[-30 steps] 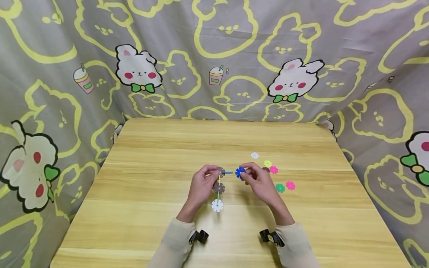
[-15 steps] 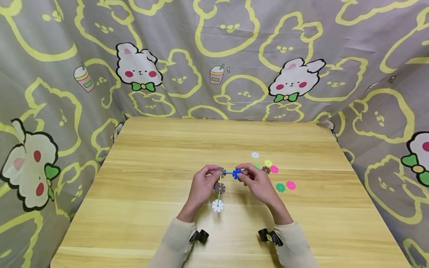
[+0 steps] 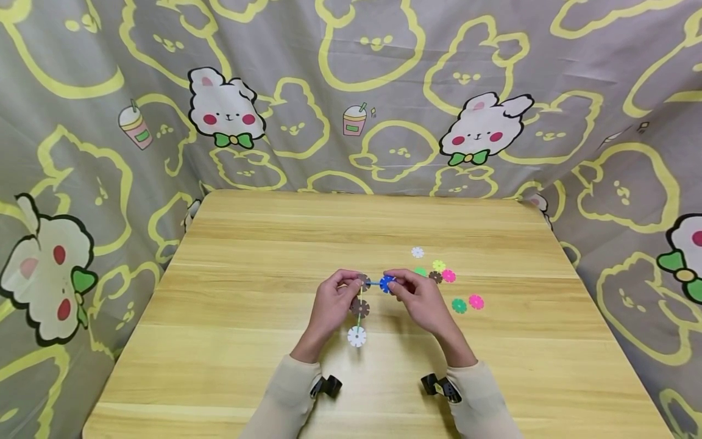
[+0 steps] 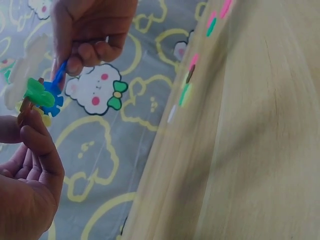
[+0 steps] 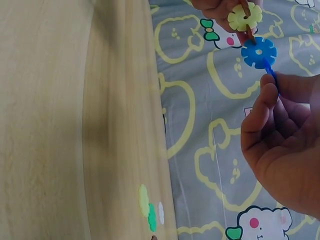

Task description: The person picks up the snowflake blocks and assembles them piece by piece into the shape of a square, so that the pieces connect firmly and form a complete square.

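Observation:
In the head view my left hand (image 3: 331, 305) pinches a brown snowflake disc (image 3: 364, 281) at the top of a linked chain. Below it hang a second brown disc (image 3: 360, 309) and a white disc (image 3: 357, 336), joined by edge-on discs. The right wrist view shows the chain's yellow disc (image 5: 238, 21) face on. A lighter blue disc (image 5: 259, 51) sticks out from the held brown one. Between thumb and index finger, my right hand (image 3: 428, 305) pinches a dark blue disc (image 3: 386, 284), its edge meeting the lighter blue disc's rim at a slot.
Loose snowflake discs lie on the wooden table (image 3: 247, 256) right of the hands: white (image 3: 418, 252), yellow (image 3: 439, 266), brown (image 3: 436, 277), green (image 3: 459, 305) and pink (image 3: 476, 302) among them. A patterned curtain (image 3: 307, 55) surrounds the table's back and sides.
My right hand has moved left with the dark blue disc, closing the gap to the lighter blue disc until the two meet. The left hand stays nearly still, holding the chain.

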The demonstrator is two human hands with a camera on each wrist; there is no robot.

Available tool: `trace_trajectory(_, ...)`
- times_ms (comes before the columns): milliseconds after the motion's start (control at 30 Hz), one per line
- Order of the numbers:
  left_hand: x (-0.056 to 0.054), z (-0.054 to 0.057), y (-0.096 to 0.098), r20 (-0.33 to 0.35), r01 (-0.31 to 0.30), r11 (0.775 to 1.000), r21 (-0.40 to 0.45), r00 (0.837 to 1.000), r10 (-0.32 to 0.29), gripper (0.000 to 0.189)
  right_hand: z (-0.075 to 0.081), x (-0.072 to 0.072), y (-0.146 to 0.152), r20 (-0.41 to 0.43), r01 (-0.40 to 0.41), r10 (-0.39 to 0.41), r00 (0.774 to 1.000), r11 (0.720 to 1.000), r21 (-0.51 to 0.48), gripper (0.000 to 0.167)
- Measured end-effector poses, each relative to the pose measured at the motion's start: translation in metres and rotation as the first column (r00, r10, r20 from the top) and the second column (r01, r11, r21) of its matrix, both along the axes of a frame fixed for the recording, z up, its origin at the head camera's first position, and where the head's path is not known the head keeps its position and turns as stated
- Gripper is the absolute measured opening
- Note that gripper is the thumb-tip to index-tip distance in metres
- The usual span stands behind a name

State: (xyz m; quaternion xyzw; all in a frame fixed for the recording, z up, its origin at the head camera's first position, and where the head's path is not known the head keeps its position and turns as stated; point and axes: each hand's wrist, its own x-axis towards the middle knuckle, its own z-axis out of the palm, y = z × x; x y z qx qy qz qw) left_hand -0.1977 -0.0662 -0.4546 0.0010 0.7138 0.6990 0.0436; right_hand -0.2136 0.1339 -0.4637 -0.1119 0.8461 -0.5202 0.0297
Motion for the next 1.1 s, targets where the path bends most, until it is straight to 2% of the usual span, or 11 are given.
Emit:
trace_trajectory(300,0.001,0.005,0.000,-0.004,-0.017,0.998,-0.055,1.000,0.017,0.019,-0.004,0.000,-0.007,-0.102,0.058,-0.054,0.993,0.998,0.030,0.025)
trace_trajectory(467,0.001,0.005,0.000,0.010,-0.028,0.998,-0.058,1.000,0.028,0.018,-0.005,0.001,-0.012,-0.108,0.073,-0.070,0.992,0.997,0.026,0.025)
trace_trajectory(567,0.002,0.005,0.002,-0.004,-0.040,0.998,-0.055,0.999,0.040,0.017,-0.006,0.002,-0.015,-0.110,0.096,-0.092,0.990,0.995,0.033,0.025)
trace_trajectory(600,0.001,0.000,0.002,-0.012,-0.045,0.997,-0.058,0.999,0.044,0.018,-0.007,0.002,-0.015,-0.108,0.101,-0.097,0.989,0.994,0.033,0.024)
trace_trajectory(800,-0.010,-0.028,0.002,-0.010,-0.070,0.995,-0.067,0.998,0.069,0.017,-0.010,0.001,-0.016,-0.047,0.108,-0.108,0.993,0.994,-0.001,0.025)
trace_trajectory(1100,-0.012,-0.026,0.001,-0.012,-0.052,0.997,-0.064,0.999,0.051,0.016,-0.006,0.000,-0.014,0.100,0.084,-0.075,0.992,0.992,-0.092,0.029)
